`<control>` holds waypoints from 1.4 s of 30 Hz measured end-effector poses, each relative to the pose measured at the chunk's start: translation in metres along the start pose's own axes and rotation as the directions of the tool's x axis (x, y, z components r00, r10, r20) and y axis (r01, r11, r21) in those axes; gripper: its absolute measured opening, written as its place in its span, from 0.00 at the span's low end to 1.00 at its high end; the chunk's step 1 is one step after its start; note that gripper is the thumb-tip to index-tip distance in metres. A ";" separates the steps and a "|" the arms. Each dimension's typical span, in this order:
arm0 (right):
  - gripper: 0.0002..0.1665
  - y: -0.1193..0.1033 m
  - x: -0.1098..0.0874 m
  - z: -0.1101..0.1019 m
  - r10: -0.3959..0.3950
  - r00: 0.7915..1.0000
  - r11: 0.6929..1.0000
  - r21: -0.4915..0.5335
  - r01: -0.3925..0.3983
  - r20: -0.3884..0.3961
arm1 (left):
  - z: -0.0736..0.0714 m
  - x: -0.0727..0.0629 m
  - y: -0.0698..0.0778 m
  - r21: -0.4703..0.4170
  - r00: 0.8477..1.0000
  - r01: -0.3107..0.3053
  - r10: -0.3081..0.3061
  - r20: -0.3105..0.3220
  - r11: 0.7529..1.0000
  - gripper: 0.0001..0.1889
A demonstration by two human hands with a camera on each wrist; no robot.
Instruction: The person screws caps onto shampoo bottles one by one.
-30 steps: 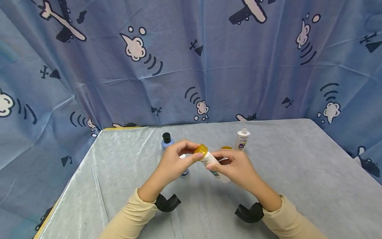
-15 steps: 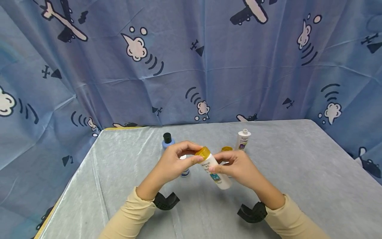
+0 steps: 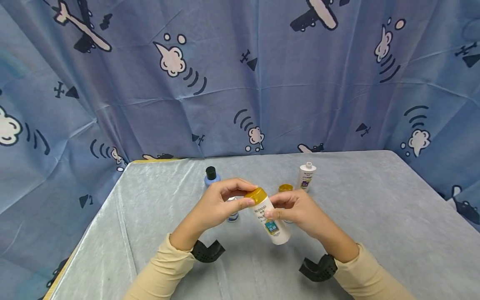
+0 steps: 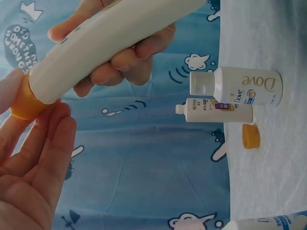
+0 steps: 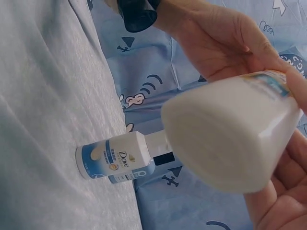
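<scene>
Both hands are on a white bottle [image 3: 271, 225] with printed lettering, held tilted above the table. My left hand [image 3: 221, 202] pinches its gold cap [image 3: 256, 195] between thumb and fingers. Lower down, my right hand [image 3: 300, 208] grips the body, thumb in front and fingers behind. In the left wrist view the gold cap [image 4: 28, 101] sits on the bottle's neck, with left fingers around it. The flat base of the bottle [image 5: 216, 143] faces the right wrist camera. Whether the cap is loose or tight cannot be seen.
An uncapped white bottle [image 3: 306, 177] stands behind my right hand. Beside it lies a loose gold cap [image 4: 251, 136], near a white Dove bottle [image 4: 247, 85]. Behind my left hand stand a blue-and-white Dove bottle [image 5: 115, 155] and a blue bottle with a black cap [image 3: 211, 177]. A patterned curtain [image 3: 240, 75] hangs behind.
The held bottle's base has swung down towards me, and its label has turned more into view. Both hands have shifted slightly, keeping the same hold on cap and body.
</scene>
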State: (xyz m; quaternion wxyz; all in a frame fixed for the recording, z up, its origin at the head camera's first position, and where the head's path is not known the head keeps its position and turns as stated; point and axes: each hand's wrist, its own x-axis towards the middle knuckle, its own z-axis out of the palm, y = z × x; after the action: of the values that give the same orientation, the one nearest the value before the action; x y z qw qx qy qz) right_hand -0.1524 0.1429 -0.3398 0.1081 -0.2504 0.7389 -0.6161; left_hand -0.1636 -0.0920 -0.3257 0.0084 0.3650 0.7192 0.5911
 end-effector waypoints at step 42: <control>0.26 -0.015 0.055 -0.039 0.207 0.976 0.963 -0.162 -0.216 -0.072 | -0.017 0.061 0.004 0.130 0.962 0.230 -0.205 -0.183 0.964 0.13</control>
State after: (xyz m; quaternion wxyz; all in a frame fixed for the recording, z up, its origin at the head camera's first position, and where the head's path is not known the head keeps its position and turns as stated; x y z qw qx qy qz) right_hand -0.2144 0.1470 -0.3084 0.1316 -0.1617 0.8137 -0.5427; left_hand -0.2139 -0.0738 -0.2913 -0.0144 0.2321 0.7957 0.5593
